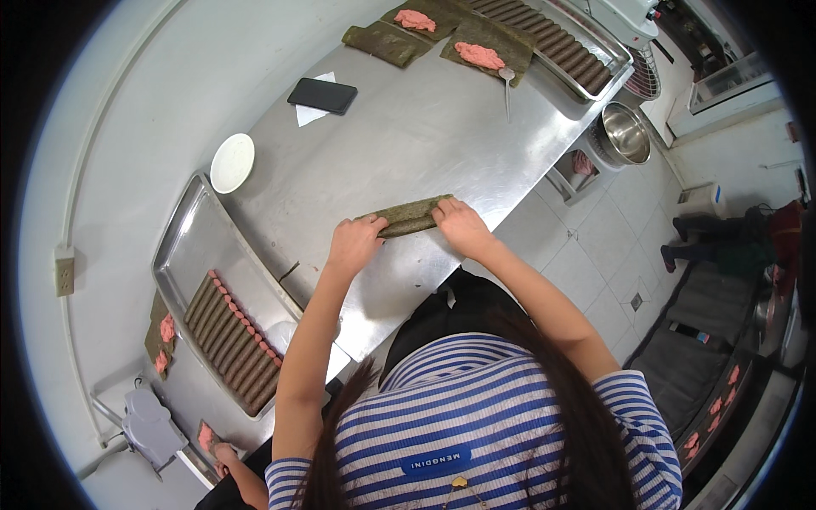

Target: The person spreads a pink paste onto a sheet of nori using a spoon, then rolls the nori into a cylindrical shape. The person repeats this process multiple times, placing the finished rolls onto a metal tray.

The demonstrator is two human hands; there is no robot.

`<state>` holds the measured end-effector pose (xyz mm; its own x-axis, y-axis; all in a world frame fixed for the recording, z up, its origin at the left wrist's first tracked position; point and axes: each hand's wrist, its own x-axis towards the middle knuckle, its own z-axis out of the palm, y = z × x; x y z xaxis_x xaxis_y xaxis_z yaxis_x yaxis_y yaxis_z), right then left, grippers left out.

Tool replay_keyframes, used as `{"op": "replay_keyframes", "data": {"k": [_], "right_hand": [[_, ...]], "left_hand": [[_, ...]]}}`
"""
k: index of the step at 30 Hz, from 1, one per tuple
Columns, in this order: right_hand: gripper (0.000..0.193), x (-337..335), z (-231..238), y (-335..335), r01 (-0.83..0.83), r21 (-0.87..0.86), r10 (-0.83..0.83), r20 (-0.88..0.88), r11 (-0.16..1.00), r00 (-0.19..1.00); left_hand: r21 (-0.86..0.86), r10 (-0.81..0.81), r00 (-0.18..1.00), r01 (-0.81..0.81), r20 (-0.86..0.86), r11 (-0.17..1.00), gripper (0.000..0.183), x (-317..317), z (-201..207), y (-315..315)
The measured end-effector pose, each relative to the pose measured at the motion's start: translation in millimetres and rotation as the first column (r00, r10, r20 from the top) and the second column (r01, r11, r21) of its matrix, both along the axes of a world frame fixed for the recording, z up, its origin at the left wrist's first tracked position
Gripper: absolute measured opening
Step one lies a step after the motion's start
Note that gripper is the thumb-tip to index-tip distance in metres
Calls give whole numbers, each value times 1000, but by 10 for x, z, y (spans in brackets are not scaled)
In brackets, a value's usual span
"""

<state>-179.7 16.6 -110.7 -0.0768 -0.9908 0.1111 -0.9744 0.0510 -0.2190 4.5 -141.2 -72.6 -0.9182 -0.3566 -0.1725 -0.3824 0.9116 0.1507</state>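
Close to the near edge of the steel table (374,140), a dark green seaweed roll (410,218) lies slantwise between my two hands. My left hand (355,243) grips its left end, fingers curled over the top. At the right end my right hand (461,228) is closed round the seaweed in the same way. Any filling inside the roll is hidden. Farther off, seaweed sheets (382,44) lie flat, two of them bearing mounds of pink paste (480,55). A spoon (507,76) rests beside the nearer mound.
To the left stands a metal tray (158,265) with rows of finished rolls (229,348). Another full tray (619,70) is at the far right. A phone (323,95) and white bowl (232,163) sit along the wall side. A co-worker's hand (224,457) holds seaweed at lower left.
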Motion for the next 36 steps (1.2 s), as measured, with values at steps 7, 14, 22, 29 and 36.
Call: {"op": "replay_keyframes", "data": {"k": [7,14,22,29,36], "right_hand": [[23,-54,66,7,-34,-196,41,29,980,999],[28,385,-36,-357,-167,-233,169,-13,958,986],[26,408,-98,-440,-155,-218,136,-103,964,985],[26,231,-107,-321,-64,-129,52,-98,990,994],[21,-105,-81,2,55,-46,-54,19,997,998]], "left_hand": [[146,62,998,-58,-22,988,29,-51,-11,-123],[364,100,988,-137,120,921,34,-240,89,-388],[163,75,986,-51,-148,985,31,-32,33,-145],[63,63,984,-53,-165,997,24,29,-63,-102],[57,56,989,-48,-139,997,22,21,-67,-129]]}}
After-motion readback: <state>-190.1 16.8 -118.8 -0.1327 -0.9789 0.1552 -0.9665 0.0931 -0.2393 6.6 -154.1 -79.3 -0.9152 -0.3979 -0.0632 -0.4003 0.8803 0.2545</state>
